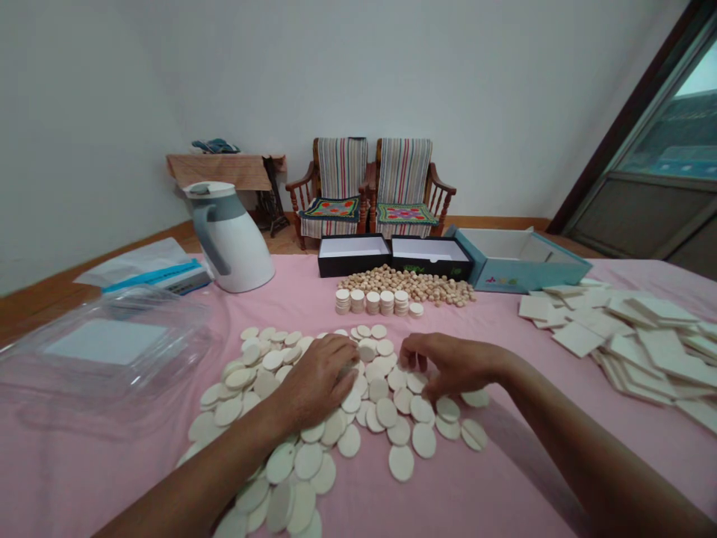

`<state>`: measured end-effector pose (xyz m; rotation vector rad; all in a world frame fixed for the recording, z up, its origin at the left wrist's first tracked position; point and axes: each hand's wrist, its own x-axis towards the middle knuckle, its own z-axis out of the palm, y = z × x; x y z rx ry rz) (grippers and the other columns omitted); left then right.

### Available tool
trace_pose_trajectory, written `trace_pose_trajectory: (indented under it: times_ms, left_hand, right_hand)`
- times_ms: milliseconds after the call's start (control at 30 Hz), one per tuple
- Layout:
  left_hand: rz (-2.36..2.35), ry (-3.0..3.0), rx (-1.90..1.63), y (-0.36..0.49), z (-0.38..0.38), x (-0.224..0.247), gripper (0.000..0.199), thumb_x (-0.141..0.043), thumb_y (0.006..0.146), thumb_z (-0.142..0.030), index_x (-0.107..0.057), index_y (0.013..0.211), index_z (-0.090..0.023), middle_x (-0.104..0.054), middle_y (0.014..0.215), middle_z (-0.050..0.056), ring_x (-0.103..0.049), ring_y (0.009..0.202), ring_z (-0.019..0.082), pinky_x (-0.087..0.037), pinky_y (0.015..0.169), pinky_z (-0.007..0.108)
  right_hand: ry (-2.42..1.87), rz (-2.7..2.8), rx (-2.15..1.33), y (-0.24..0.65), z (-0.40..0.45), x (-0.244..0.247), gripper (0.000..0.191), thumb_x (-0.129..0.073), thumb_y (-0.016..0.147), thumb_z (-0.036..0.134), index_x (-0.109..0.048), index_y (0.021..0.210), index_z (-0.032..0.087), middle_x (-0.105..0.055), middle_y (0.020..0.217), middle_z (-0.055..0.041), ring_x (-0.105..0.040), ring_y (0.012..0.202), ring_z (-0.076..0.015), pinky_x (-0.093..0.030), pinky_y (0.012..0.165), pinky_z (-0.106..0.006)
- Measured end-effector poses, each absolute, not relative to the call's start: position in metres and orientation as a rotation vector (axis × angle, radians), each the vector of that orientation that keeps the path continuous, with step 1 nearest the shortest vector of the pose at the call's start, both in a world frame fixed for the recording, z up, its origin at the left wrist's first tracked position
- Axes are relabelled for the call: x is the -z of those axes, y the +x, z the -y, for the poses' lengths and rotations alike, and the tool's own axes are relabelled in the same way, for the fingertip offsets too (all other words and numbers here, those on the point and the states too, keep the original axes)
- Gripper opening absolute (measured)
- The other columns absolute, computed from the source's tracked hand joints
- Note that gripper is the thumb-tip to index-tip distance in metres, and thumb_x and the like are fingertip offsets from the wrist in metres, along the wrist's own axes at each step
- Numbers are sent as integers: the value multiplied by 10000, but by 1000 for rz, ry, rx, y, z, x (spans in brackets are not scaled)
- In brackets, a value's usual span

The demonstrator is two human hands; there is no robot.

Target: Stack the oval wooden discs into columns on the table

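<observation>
Discs (386, 412) are pressed by left hand (317, 381), fingers (341, 353) together | discs are touched by right hand (456, 366), fingers (419, 350) apart | beads (406, 285) and tiles (655, 347) are laid on pink desk (95, 478)

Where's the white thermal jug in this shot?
In the head view, the white thermal jug stands toward the far left of the pink tablecloth, just right of a packet with a blue stripe and left of the open black boxes.

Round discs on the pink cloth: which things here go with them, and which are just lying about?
Part of the job: left hand, right hand, cream discs, disc stacks, tan beads, cream squares.

Lying about: white jug, clear plastic tub, striped chairs.
</observation>
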<state>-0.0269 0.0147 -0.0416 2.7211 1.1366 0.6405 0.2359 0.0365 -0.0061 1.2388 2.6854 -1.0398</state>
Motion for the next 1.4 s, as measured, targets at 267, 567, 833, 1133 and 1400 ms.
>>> trace_pose_trajectory:
  times_ms: [267, 567, 833, 1133, 1400]
  left_hand:
    - [-1136, 2726, -630, -27, -14, 41, 179, -484, 856, -171, -587, 1001, -194, -609, 1063, 76, -524, 1050, 233, -416, 943, 435]
    - [-1150, 2717, -622, -28, -14, 42, 176, -489, 856, -174, -593, 997, -194, -606, 1068, 78, -524, 1049, 233, -418, 945, 433]
    - [-1155, 2702, -602, -28, -13, 42, 181, -488, 854, -166, -586, 1003, -199, -597, 1084, 67, -516, 1062, 224, -401, 963, 424]
    - [-1161, 2685, -599, -28, -14, 43, 197, -505, 848, -169, -575, 1029, -206, -592, 1102, 61, -507, 1067, 225, -401, 959, 426]
    - [-1166, 2685, -580, -28, -14, 42, 200, -500, 854, -169, -579, 1034, -204, -593, 1104, 66, -505, 1071, 229, -401, 960, 438]
  right_hand:
    - [1220, -2747, 892, 235, -38, 8, 363, -592, 607, 119, -560, 964, 171, -577, 937, -47, -517, 795, -159, -407, 677, -262]
    - [1441, -2850, 880, 248, -53, 16, 236, -582, 624, 135, -568, 857, 170, -598, 838, -33, -527, 718, -137, -401, 625, -239]
    - [2160, -2914, 338, 255, -89, 35, 160, -563, 695, 194, -576, 851, 160, -588, 759, -37, -510, 645, -140, -357, 585, -241]
    - [2189, -2858, -125, 257, -120, 58, 246, -602, 751, 399, -508, 680, 184, -570, 685, -43, -491, 661, -170, -300, 584, -259]
    - [2254, -2862, -30, 255, -119, 62, 248, -593, 762, 417, -544, 749, 174, -594, 710, -48, -516, 676, -175, -323, 595, -260]
